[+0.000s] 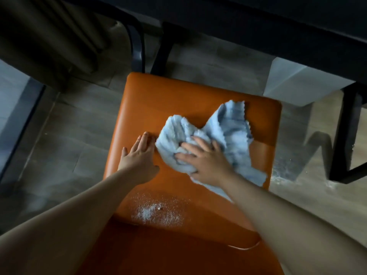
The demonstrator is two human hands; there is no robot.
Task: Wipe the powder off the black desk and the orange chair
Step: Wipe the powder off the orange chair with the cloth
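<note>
Here's the orange chair [178, 100], seen from straight above, its seat filling the middle of the view. The right hand [206, 161] is spread flat on a crumpled pale blue cloth [228, 132], fingers apart and straight, pressing it down onto the seat. The cloth lies bunched across the right half of the seat, one scalloped corner reaching toward the far right edge. The left hand [139, 155] lies flat on the bare seat just beside the cloth's left end, fingers together and extended, palm down, holding nothing.

Nearer the camera, between the two forearms, there's a patch of white powder [155, 212] scattered on the seat close to its near edge, apart from the cloth. More white specks dust the grey floor [59, 135] to the right of the chair, by a black frame leg [345, 133].

Across the top runs the edge of the black desk [297, 26], dark and in shadow; its surface can't be made out. A pale grey box [301, 84] sits below it on the right. No writing or labels are readable anywhere.
</note>
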